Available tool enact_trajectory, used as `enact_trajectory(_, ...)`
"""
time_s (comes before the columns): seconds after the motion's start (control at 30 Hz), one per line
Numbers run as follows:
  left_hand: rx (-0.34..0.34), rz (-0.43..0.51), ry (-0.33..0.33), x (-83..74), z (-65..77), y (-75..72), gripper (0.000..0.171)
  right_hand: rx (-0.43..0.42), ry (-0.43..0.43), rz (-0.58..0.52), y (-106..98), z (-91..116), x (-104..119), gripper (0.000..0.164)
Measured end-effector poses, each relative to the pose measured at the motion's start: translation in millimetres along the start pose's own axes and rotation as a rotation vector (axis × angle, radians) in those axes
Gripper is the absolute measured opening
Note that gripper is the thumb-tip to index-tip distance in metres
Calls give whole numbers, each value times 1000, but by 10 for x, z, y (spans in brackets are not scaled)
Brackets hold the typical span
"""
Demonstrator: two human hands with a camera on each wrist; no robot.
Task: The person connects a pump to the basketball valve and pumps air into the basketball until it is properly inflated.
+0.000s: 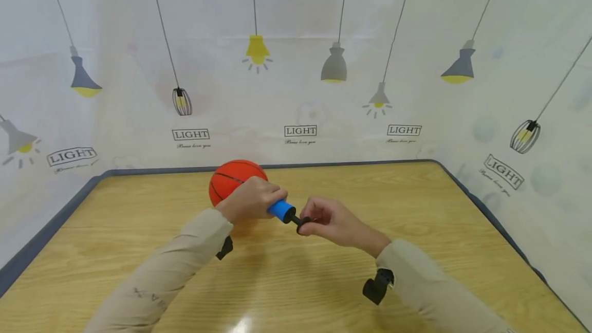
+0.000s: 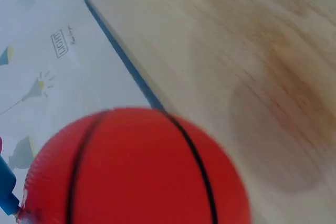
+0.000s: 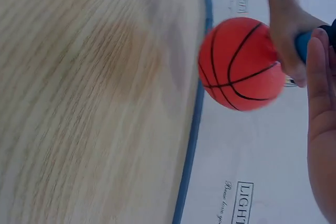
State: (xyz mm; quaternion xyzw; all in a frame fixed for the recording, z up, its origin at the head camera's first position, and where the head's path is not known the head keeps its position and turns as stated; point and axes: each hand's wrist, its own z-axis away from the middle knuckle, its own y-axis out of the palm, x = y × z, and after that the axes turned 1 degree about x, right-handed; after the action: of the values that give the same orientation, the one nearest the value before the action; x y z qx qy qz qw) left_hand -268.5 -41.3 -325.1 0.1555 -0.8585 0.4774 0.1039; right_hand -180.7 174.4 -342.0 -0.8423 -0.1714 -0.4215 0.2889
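Note:
A blue hand pump [image 1: 281,210] with a black end cap and rod is held above the table, its barrel gripped by my left hand [image 1: 252,199]. My right hand [image 1: 335,222] pinches the pump's black handle [image 1: 303,224] between thumb and fingers; a short length of rod shows. Beyond my left hand is an orange-red basketball [image 1: 233,176] with black lines. In the left wrist view the pump's narrow tip meets the ball's [image 2: 142,171] surface at the lower left. From the right wrist view the ball [image 3: 239,64] appears at the pump's far end, partly behind my left hand.
A wood-grain table [image 1: 287,281] with a dark blue edge spreads beneath both hands. Around it stands a pale curtain [image 1: 296,91] printed with lamps and the word LIGHT. Black wrist cameras, one of them [image 1: 378,287] under my right sleeve, hang below my wrists.

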Motion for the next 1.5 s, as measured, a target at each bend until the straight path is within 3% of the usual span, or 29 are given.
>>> enact_trajectory(0.2, -6, 21, 43, -13, 18, 54, 20, -36, 49, -18, 94, 63, 75, 8)
enact_trajectory(0.37, -7, 11, 3, 42, 150, 13, 26, -23, 69, -101, 60, 277, 269, 9)
enact_trajectory(0.47, 1, 22, -20, 62, 202, -1, 28, 20, 24, -121, 16, 331, 295, 7)
enact_trajectory(0.57, 7, 37, -26, 45, 167, 4, 26, 41, -16, -111, -11, 251, 212, 7)
enact_trajectory(0.77, 8, 53, -55, -5, 72, 33, 20, -6, -8, -93, 14, -54, -38, 15)
enact_trajectory(0.93, -2, 58, -30, -14, 88, 67, 20, -14, 10, -96, 73, -84, -114, 17)
enact_trajectory(1.13, 9, 62, -13, -40, 78, 92, 21, -51, 116, -108, 90, 5, -37, 15)
enact_trajectory(1.33, 8, 59, 6, -70, 59, 102, 22, -61, 303, -124, 71, 35, 151, 23)
enact_trajectory(1.5, 40, 48, 29, -71, 26, 78, 16, -168, 465, -102, 57, -22, 251, 29)
